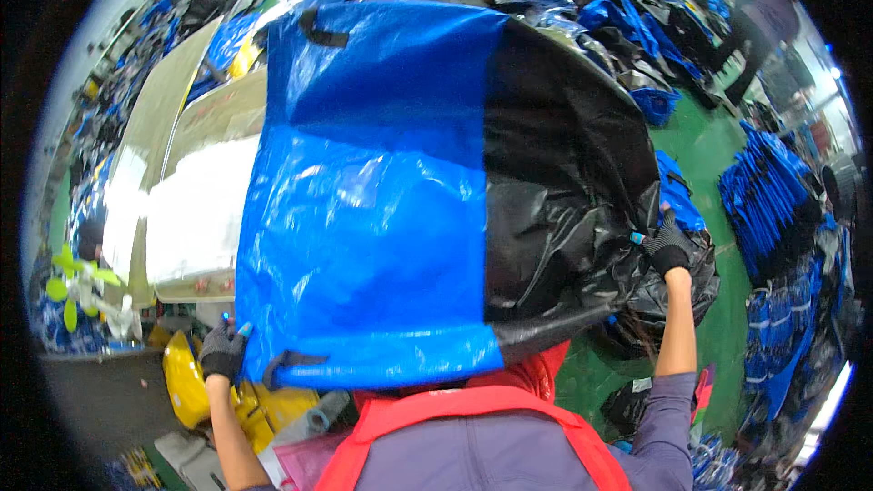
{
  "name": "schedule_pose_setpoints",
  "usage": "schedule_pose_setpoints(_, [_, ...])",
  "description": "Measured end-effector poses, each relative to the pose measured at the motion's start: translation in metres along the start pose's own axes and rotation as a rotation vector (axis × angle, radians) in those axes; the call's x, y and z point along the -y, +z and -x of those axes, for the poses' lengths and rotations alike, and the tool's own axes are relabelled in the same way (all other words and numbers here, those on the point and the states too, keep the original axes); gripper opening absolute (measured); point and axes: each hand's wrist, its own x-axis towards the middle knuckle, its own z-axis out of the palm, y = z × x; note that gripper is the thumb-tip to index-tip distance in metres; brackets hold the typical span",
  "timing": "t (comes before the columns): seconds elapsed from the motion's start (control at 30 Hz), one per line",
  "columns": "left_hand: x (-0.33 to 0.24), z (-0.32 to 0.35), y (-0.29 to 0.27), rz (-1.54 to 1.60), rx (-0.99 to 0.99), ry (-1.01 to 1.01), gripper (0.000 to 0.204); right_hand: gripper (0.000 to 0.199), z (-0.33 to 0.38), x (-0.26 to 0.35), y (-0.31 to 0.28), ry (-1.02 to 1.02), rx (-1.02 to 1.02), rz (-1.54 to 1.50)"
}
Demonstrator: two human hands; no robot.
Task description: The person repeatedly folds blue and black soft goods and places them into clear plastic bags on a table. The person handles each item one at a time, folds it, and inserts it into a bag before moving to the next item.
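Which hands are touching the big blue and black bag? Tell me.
Touching, both. The head view shows the left hand gripping the bag at its lower blue corner, the right hand clutching its black edge.

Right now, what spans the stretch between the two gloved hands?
Head view: the large blue-and-black woven plastic bag fills it, gripped by the left hand at the blue corner and the right hand at the black edge.

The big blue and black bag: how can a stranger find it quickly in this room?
It fills the picture's middle, spread above the green floor between two gloved hands, left hand and right hand. Unlike the stacked blue bags nearby, this large woven plastic bag is half blue, half black.
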Motion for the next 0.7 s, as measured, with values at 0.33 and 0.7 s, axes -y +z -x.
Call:
schedule_pose_setpoints(0.33, [-0.364,0.087,0.048,0.162,-0.135,1.989,0.057,0.082,-0.03,0.205,-0.027,-0.875,0.139,0.103])
schedule_pose_setpoints(0.7, [-0.545,-0.093,0.001,0.128,-0.551,1.801,0.062,0.029,-0.12,0.309,-0.112,-0.683,-0.373,-0.011])
